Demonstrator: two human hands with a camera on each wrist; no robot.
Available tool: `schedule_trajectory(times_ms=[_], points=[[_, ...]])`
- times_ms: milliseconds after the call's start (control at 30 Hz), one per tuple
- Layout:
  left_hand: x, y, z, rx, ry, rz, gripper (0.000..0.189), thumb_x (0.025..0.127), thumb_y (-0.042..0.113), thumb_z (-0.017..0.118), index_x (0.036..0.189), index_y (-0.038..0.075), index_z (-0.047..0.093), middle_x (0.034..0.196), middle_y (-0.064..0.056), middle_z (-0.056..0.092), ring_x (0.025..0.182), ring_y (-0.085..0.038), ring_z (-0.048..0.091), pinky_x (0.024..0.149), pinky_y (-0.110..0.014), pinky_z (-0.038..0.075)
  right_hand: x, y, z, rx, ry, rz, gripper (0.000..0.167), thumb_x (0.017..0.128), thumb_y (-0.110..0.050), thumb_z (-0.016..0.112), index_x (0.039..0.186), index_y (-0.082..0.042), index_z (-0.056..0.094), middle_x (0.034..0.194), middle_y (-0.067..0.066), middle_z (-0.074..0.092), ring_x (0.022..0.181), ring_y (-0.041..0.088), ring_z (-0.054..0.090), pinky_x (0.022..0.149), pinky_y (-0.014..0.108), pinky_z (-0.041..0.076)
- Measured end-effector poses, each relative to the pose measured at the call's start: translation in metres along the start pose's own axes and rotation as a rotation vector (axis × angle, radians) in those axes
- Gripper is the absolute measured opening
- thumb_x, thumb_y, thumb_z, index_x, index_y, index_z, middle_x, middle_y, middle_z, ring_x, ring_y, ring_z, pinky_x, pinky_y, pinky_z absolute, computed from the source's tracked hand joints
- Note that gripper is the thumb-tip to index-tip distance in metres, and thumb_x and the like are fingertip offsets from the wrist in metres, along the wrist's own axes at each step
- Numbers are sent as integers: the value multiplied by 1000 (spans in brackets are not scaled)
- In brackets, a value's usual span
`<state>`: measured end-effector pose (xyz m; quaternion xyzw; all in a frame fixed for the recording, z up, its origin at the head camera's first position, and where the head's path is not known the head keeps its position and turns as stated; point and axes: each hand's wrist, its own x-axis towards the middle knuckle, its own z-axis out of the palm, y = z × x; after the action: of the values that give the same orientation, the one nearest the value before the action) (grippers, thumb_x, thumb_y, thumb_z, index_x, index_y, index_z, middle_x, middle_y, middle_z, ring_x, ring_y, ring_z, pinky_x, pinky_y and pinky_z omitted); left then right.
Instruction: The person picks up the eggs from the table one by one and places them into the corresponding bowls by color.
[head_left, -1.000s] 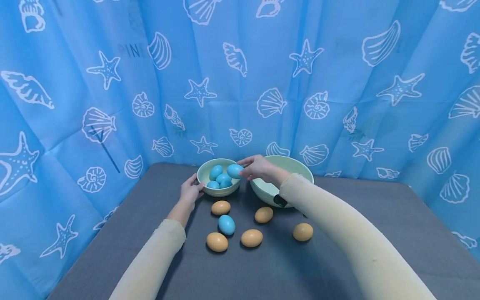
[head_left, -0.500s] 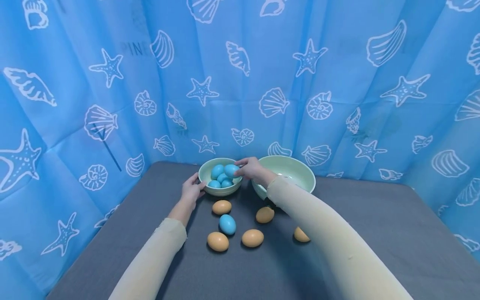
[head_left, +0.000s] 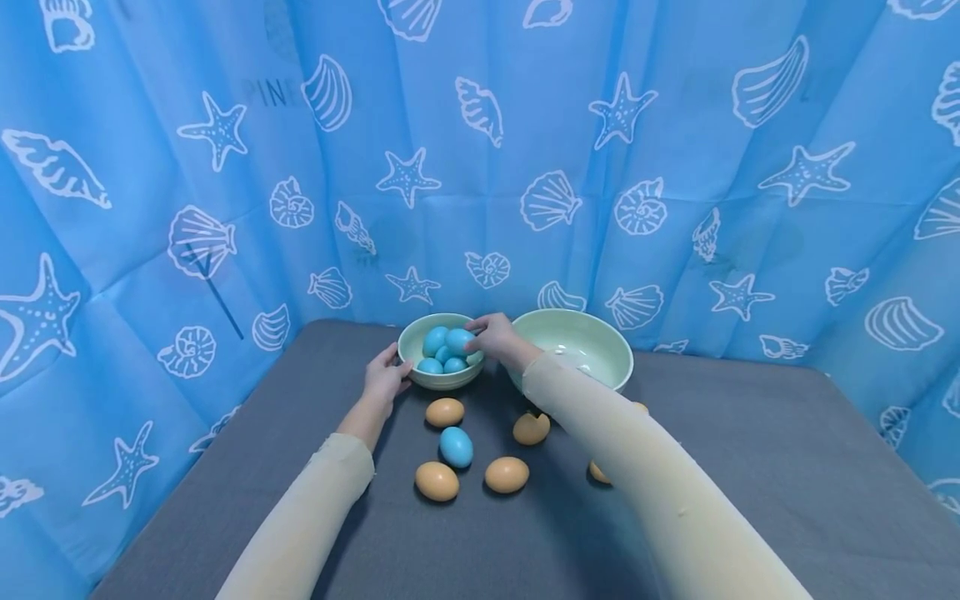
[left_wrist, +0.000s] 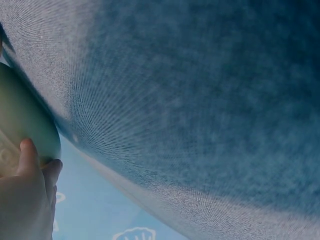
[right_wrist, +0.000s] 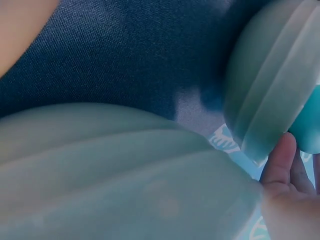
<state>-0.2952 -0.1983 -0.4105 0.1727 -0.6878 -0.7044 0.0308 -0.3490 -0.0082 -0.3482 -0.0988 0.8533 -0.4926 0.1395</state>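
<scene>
My left hand (head_left: 384,379) holds the left side of a small pale green bowl (head_left: 442,382); in the left wrist view its thumb and a finger lie along the bowl wall. Several blue eggs are piled inside. Over the bowl's right side, my right hand (head_left: 497,337) pinches one more blue egg (head_left: 459,341), which overlaps the pile from above. The right wrist view shows that egg (right_wrist: 307,127) by the bowl's rim, thumb against it. Another blue egg (head_left: 456,447) lies on the table in front, near a brown egg (head_left: 445,412).
A larger pale green bowl (head_left: 592,342) stands right of the small one, partly behind my right forearm. More brown eggs, such as the front-left brown egg (head_left: 437,482), are spread on the grey cloth (head_left: 225,500); some are half hidden by the sleeve. A blue shell-print curtain (head_left: 480,192) hangs behind.
My right hand has brought the blue egg slightly left, further over the small bowl, and its forearm now covers more of the right-hand brown eggs. My left hand has kept its hold.
</scene>
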Motion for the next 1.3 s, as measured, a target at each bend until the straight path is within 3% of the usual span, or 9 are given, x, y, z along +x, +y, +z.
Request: schedule_trajectory(times_ms=[500, 733, 867, 1300], points=[[1, 0, 2, -5, 19, -5, 58, 101, 3, 50, 154, 9, 26, 159, -12, 24, 142, -27, 28, 103, -40, 45, 12, 5, 11, -214, 9, -44, 39, 88, 1, 69, 127, -4, 64, 126, 17, 61, 119, 30, 54, 91, 35, 53], [1, 0, 2, -15, 16, -4, 59, 101, 3, 50, 154, 8, 26, 159, -12, 23, 142, -27, 28, 103, -41, 45, 10, 3, 9, -155, -9, 2, 38, 89, 2, 67, 126, -4, 65, 129, 15, 60, 119, 28, 54, 87, 38, 55], [1, -1, 2, -12, 20, -8, 59, 101, 3, 50, 154, 8, 26, 159, -11, 23, 143, -27, 27, 102, -41, 46, 3, 3, 6, -82, -15, 16, 39, 90, 3, 65, 129, -2, 62, 134, 16, 57, 123, 29, 51, 91, 41, 53], [0, -1, 1, -16, 10, 1, 58, 101, 4, 49, 154, 9, 25, 159, -12, 22, 143, -28, 27, 104, -42, 44, -13, 12, -6, 134, 53, 3, 41, 93, 4, 60, 133, 3, 56, 136, 18, 55, 119, 29, 54, 96, 45, 50]])
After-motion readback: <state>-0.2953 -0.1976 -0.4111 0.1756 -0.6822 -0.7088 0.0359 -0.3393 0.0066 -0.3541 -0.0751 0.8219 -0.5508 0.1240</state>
